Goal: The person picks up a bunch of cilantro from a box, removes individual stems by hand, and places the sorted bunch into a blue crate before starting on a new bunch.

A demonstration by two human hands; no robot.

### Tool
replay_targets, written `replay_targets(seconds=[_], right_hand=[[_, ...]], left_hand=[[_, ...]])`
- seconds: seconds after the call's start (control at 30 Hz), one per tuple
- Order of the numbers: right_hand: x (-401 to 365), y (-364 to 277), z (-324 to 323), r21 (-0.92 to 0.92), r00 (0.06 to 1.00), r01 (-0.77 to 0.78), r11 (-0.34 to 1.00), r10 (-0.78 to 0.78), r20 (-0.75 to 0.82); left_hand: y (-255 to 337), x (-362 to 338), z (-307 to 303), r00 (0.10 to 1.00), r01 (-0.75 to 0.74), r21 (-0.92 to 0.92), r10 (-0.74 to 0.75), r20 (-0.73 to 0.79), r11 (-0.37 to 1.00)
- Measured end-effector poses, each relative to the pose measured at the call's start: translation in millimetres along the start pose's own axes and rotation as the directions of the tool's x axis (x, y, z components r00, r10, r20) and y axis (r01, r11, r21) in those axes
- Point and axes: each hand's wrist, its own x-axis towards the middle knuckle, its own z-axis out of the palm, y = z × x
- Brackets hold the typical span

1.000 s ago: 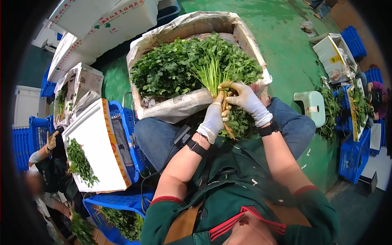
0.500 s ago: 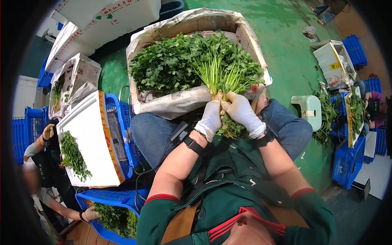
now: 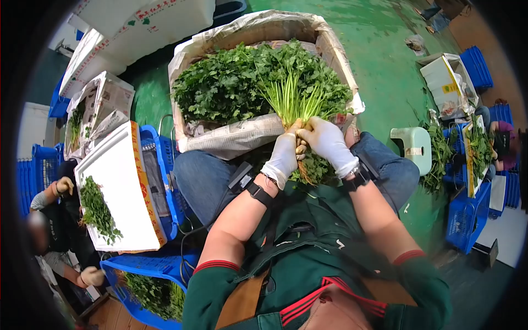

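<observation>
Both of my hands wear pale gloves and meet at the base of a bunch of leafy greens (image 3: 294,102) with slender light-green stalks. My left hand (image 3: 284,153) is wrapped round the stalk base. My right hand (image 3: 328,144) pinches at the same base, fingers bent and closed. Brownish roots hang below the hands. The bunch's leafy tops rest over the near right part of a newspaper-lined box (image 3: 231,136), which holds a thick layer of dark-green leaves (image 3: 220,82). More greens (image 3: 322,172) show beneath my hands, between my knees.
To the left, a white foam lid (image 3: 118,181) bears a small bunch of greens (image 3: 99,212). A blue basket (image 3: 148,261) with greens stands below it, near a co-worker's gloved hand (image 3: 92,276). A pale green stool (image 3: 415,149) is on the right, beside more greens and crates.
My right hand has shifted slightly up and over the stalk base, and more of the roots shows. The co-worker's lower hand has moved away from the blue basket.
</observation>
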Motion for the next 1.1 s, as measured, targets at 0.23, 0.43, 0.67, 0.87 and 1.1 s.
replay_targets(seconds=[0.23,0.43,0.67,0.87,1.1], right_hand=[[12.9,17.2,11.6,0.2,0.989,0.015,0.98,-0.044,0.141],[8.5,8.2,4.8,0.057,0.999,0.026,0.998,-0.027,0.022],[-1.9,13.7,-0.5,0.269,0.955,0.091,0.959,-0.161,0.248],[-19.0,16.2,-51.4,0.175,0.823,0.269,0.947,-0.32,0.469],[71.6,14.9,-28.4,-0.031,0.947,-0.027,0.999,0.016,-0.321]], left_hand=[[0.7,-4.0,2.2,0.999,-0.025,-0.018,0.024,-0.029,1.0],[1.5,3.2,-4.9,0.998,0.027,-0.056,-0.025,0.051,0.998],[1.6,-1.5,2.9,0.995,-0.058,-0.008,0.057,-0.081,0.998],[1.3,-4.4,2.0,0.998,-0.042,0.012,0.042,-0.054,0.999],[-2.6,-6.8,2.3,0.991,-0.12,0.047,0.123,-0.055,0.992]])
